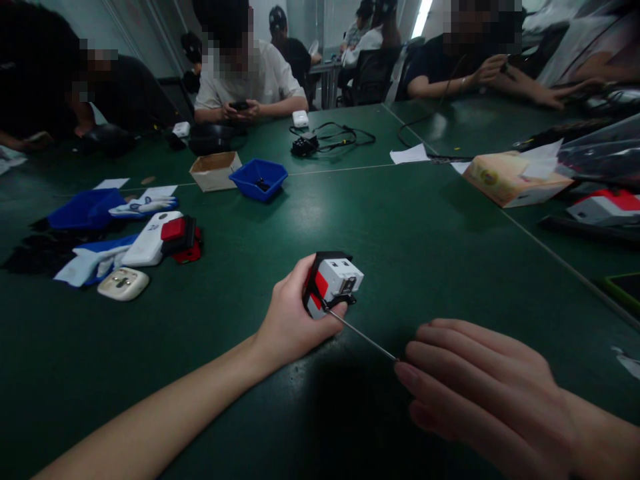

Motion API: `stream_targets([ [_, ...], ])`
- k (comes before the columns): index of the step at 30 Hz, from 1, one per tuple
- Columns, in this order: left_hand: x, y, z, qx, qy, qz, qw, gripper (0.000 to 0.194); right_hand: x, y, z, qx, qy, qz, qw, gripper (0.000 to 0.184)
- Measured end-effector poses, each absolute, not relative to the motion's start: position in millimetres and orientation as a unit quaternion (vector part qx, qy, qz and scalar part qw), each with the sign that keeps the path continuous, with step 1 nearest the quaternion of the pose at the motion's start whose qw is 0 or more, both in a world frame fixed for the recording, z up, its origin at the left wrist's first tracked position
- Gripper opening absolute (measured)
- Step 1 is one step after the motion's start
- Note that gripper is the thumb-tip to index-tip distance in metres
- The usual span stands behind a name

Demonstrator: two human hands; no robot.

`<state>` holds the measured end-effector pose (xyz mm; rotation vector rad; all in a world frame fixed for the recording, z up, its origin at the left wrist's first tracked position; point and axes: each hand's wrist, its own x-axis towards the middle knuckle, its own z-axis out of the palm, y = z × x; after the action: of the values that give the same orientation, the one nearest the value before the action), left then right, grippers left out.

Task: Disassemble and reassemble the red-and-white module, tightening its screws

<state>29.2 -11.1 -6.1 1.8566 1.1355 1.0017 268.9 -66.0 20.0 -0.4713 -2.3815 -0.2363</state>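
My left hand [293, 319] is wrapped around a small white, red and black plastic device [331, 281] standing on the green table [410, 240]. My right hand [480, 383] is closed around the handle of a thin metal screwdriver [363, 337]; its shaft runs from my fingertips up-left to the lower side of the device. The handle is hidden under my fingers.
To the left lie blue and white gloves [100, 257], a white and red device [163, 240] and a small white part [123, 283]. Behind are a cardboard box [215, 171], a blue tray [259, 179], cables [325, 139] and a tissue box [515, 179]. Several people sit around the table.
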Motion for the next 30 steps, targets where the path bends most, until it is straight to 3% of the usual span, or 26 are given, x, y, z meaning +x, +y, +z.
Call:
stream_targets([
  [6, 30.1, -10.7, -5.4, 0.721, 0.449, 0.386, 0.36, 0.055, 260.3, -67.1, 19.3, -0.164, -0.901, -0.1, 0.389, 0.016],
  [17, 29.8, -10.5, -5.8, 0.719, 0.445, 0.39, 0.365, 0.056, 262.3, -65.5, 19.1, -0.151, -0.911, -0.123, 0.363, 0.01],
  [30, 31.1, -10.4, -3.7, 0.717, 0.44, 0.393, 0.371, 0.056, 264.0, -66.9, 21.8, -0.177, -0.91, -0.093, 0.363, 0.02],
])
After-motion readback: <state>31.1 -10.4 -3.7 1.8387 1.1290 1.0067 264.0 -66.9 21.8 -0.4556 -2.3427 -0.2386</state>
